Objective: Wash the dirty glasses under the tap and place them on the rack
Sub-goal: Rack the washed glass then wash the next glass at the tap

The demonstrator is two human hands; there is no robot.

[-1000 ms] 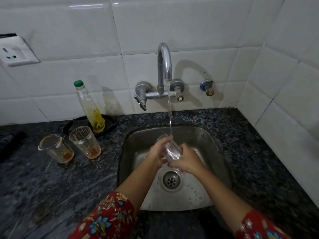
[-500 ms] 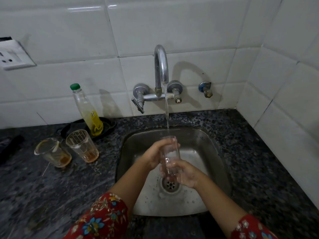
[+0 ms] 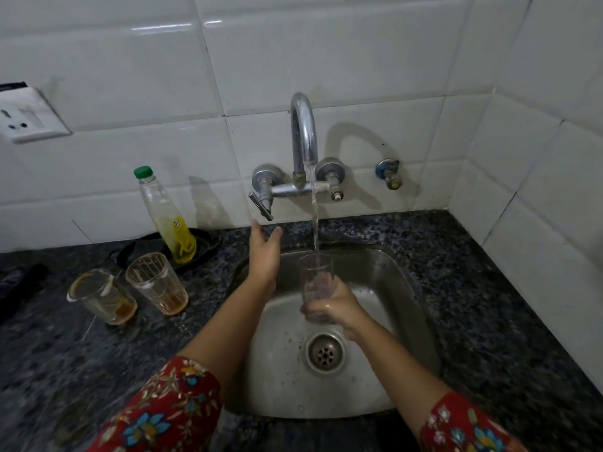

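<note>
Left hand (image 3: 265, 256): let go of glass, fingers spread, reaching toward tap lever (image 3: 261, 203) at 12 o'clock.
Right hand (image 3: 336, 306): fingers wrapped round glass (image 3: 316, 282), upright under stream; rinse nearly done.

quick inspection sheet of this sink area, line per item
surface: dark speckled counter around a steel sink, wet.
job's things: clear glass upright under the tap's stream; two dirty glasses on the counter, left of the sink; no rack in view.
clutter: bottle with green cap on a black tray.
grippers: right hand grips the glass near its base; left hand open, empty, just below the tap lever.
cables: nothing seen.
surroundings: white tiles, wall socket.
</note>
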